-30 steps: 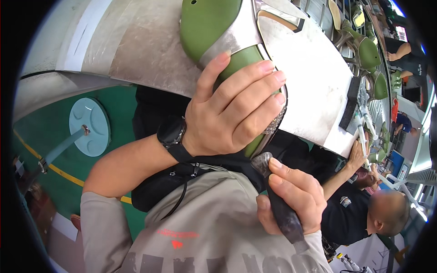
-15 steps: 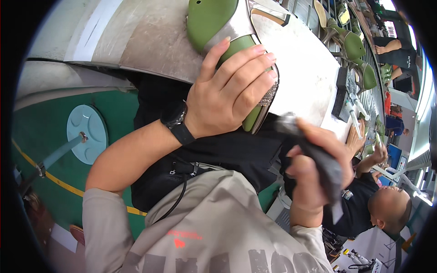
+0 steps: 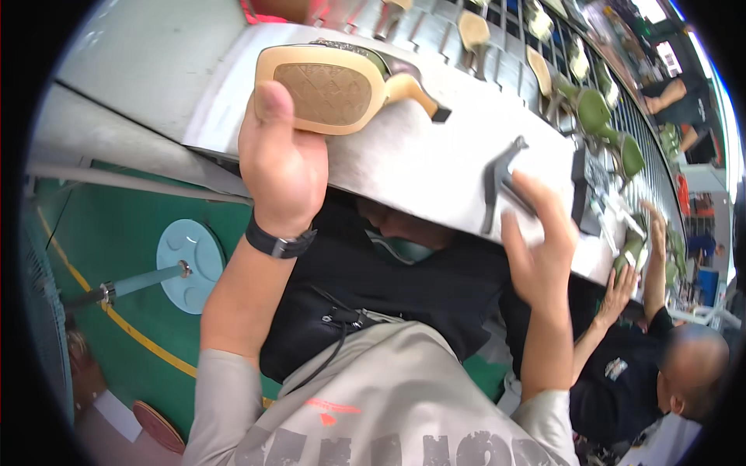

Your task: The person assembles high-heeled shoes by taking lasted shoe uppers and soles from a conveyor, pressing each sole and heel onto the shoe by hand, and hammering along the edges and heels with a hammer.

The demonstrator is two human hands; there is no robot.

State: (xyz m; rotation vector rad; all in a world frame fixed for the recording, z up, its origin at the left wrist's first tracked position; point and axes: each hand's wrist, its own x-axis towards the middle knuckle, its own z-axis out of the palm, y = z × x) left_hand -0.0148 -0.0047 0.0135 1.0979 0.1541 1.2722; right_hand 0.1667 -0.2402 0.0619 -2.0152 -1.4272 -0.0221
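Observation:
My left hand (image 3: 284, 179) grips a high-heeled shoe (image 3: 325, 87) over the far left of the bench. Its tan patterned sole faces up, with the thumb pressed on the sole's near edge and the dark-tipped heel pointing right. A sparkly strip shows along its far side; the other fingers are hidden beneath. On the right, my right hand (image 3: 548, 248) has its thumb and forefinger apart, nothing seen between them. Just beyond it a dark hammer (image 3: 496, 180) lies on the bench top, its handle partly behind my fingers.
The pale bench (image 3: 420, 167) runs across in front of me. Behind it a metal rack (image 3: 509, 58) carries soles and green heeled shoes (image 3: 592, 113). A black box (image 3: 584, 182) stands at the right, near a co-worker's hands (image 3: 618, 291). A light-blue round stool (image 3: 190, 268) is at lower left.
The shoe has been turned sole up and moved left with my left hand. The dark tool my right hand held is now down on the bench, and those fingers have opened.

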